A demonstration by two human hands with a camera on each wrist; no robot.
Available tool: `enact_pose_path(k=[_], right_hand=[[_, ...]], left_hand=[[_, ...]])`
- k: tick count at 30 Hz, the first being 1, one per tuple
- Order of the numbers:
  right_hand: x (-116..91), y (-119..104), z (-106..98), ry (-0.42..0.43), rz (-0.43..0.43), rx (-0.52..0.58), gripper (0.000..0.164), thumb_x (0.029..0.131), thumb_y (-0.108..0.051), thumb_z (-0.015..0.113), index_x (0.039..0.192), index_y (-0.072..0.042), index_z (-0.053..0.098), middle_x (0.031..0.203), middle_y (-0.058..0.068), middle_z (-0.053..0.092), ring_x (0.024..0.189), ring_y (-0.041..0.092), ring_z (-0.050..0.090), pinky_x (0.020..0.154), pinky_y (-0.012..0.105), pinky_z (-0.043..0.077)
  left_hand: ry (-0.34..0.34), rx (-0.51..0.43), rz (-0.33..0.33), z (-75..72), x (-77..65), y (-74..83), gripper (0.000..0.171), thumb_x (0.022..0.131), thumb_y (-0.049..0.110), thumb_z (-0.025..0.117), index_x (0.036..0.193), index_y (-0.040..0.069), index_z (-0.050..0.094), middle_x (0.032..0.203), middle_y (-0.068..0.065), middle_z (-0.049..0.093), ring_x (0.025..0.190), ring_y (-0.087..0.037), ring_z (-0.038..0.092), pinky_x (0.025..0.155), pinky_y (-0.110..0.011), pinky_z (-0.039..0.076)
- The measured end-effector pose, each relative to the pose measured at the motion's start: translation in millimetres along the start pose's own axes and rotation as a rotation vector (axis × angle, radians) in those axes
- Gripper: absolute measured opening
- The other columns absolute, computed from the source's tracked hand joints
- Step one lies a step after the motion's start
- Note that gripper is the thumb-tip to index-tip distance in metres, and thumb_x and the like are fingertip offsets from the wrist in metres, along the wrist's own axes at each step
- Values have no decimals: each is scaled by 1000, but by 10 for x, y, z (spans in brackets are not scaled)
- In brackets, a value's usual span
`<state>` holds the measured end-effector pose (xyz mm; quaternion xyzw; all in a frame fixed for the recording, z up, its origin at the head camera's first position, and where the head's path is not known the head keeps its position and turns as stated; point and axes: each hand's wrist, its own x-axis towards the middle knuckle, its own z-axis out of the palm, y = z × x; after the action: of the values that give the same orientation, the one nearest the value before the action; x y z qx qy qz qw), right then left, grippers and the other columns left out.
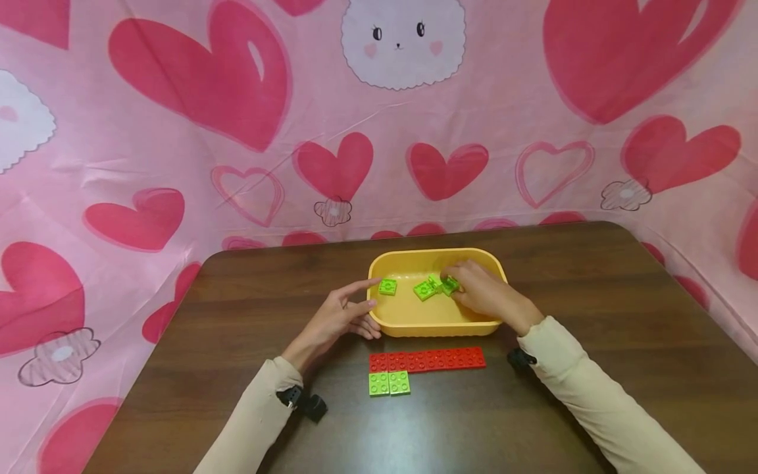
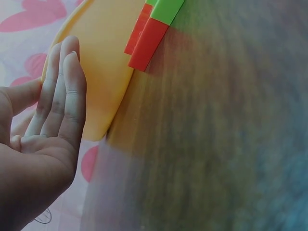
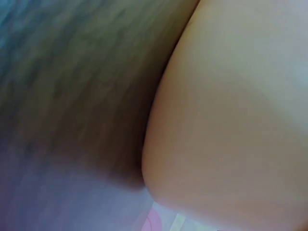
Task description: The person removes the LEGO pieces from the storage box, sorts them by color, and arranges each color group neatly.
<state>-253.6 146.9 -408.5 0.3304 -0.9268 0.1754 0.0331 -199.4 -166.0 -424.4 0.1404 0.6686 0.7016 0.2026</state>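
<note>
A yellow tray [image 1: 337, 328] holds several light-green toy bricks [image 1: 387, 287]. My left hand [image 1: 340, 315] is at its left end, with the index finger and thumb at the rim; in the left wrist view, the other fingers [image 2: 72, 91] lie straight against the outer wall. Inside the tray, my right hand [image 1: 482, 289] pinches a green brick [image 1: 450, 284] beside other green bricks. Just in front of the tray, red bricks [image 1: 435, 359] form a row, with two green bricks [image 1: 389, 383] set against its left part.
The dark wooden table [image 1: 284, 263] bears the tray and bricks. Behind it hangs a pink cloth [image 1: 391, 118] with hearts. A black wrist camera [image 1: 314, 408] sits under the left sleeve. A large blurred pale surface fills much of the right wrist view.
</note>
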Motion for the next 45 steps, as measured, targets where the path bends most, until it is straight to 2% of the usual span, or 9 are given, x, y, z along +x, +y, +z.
enact_pose_path(k=[9, 15, 21, 27, 29, 31, 35, 38, 45], right_hand=[[-47, -4, 28, -3, 31, 8, 25, 87, -11, 77, 107, -1, 67, 96, 10, 65, 87, 24, 57, 79, 42, 50], [-51, 2, 46, 31, 6, -13, 9, 95, -11, 66, 97, -2, 66, 81, 4, 59, 78, 22, 55, 74, 42, 48], [-46, 1, 23, 47, 37, 57, 13, 99, -9, 59, 90, -3, 66, 69, -2, 50, 65, 16, 48, 64, 35, 44], [-59, -8, -51, 49, 118, -88, 13, 96, -16, 67, 87, -6, 63, 64, 0, 48, 60, 17, 45, 57, 35, 41], [-70, -17, -101, 52, 109, -81, 14, 93, -17, 70, 94, -4, 66, 68, 2, 55, 63, 18, 50, 60, 37, 46], [-78, -25, -148, 32, 97, -30, 22, 89, -18, 76, 102, -2, 68, 77, 5, 62, 70, 20, 55, 67, 40, 50], [-75, -34, -161, -67, 81, 48, 41, 80, -19, 84, 111, 1, 68, 90, 7, 66, 81, 20, 56, 78, 40, 51], [-57, -36, -100, -99, 63, 31, 36, 79, -16, 84, 107, 0, 69, 88, 4, 64, 79, 18, 53, 77, 37, 49], [-53, -78, -91, -36, 41, 59, 27, 82, -13, 81, 104, 0, 72, 93, 6, 69, 80, 19, 57, 78, 39, 51]], left_hand=[[-6, -3, 6, 16, 0, -11, 53, 101, 14, 58, 151, 9, 40, 77, -16, 73, 68, -27, 73, 64, -37, 60], [5, 13, 0, 27, -5, -23, 54, 101, 16, 60, 151, 10, 42, 77, -17, 72, 68, -28, 73, 64, -36, 60], [11, 21, -8, 33, -12, -24, 55, 100, 18, 61, 151, 10, 42, 77, -17, 73, 68, -27, 73, 64, -36, 60], [12, 28, -3, 36, -10, -18, 54, 101, 17, 60, 151, 11, 42, 77, -16, 73, 68, -27, 73, 64, -35, 60], [11, 27, 2, 35, -10, -17, 54, 101, 17, 60, 151, 11, 42, 77, -16, 73, 68, -27, 73, 64, -35, 60], [8, 22, 7, 36, -11, -16, 54, 101, 16, 60, 151, 10, 41, 76, -16, 73, 67, -27, 73, 63, -34, 60], [6, 13, 9, 37, -16, -12, 55, 101, 16, 60, 151, 8, 40, 76, -15, 73, 67, -26, 72, 63, -34, 59], [9, 17, 8, 38, -20, -7, 55, 100, 15, 61, 151, 8, 40, 76, -15, 73, 67, -26, 73, 63, -33, 59], [16, 40, 9, 28, -22, 5, 53, 101, 10, 58, 151, 8, 40, 78, -16, 73, 68, -28, 73, 65, -35, 60]])
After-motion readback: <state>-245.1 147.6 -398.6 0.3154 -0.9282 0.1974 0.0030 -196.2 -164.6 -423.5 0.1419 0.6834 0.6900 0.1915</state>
